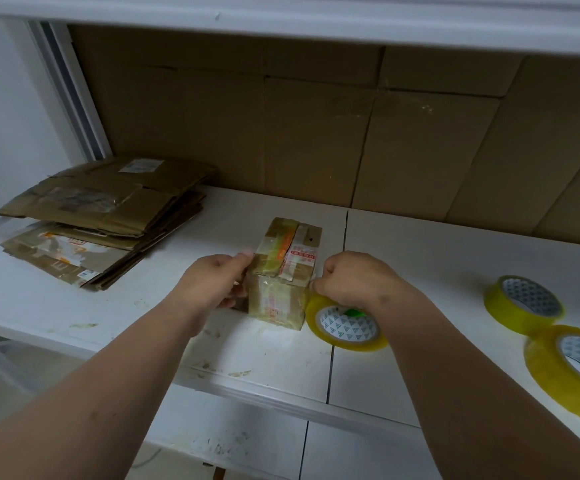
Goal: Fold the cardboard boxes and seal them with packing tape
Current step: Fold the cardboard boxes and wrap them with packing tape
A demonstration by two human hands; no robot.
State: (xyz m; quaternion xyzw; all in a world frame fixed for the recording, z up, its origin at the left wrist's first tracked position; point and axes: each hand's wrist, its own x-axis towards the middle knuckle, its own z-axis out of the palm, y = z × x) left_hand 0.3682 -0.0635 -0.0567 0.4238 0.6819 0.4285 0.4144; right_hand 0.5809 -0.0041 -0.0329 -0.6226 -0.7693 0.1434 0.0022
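Head view, and we're right at the sealing: a small folded box (283, 275) stands mid-tabletop (437, 258), already patched with old tape and labels. The left hand (217, 280) clamps round its left side, thumb up on the top edge. The right hand (352, 278) has its fingers curled tight on a tape roll (347, 323) pressed against the box's lower right corner. To do this well, I'd say keep the box pinned, draw the strip taut across the seam, and smooth it flat before tearing. Two spare rolls (523, 304) sit well off to the right, and a stack of flattened boxes (105, 216) waits at the left.
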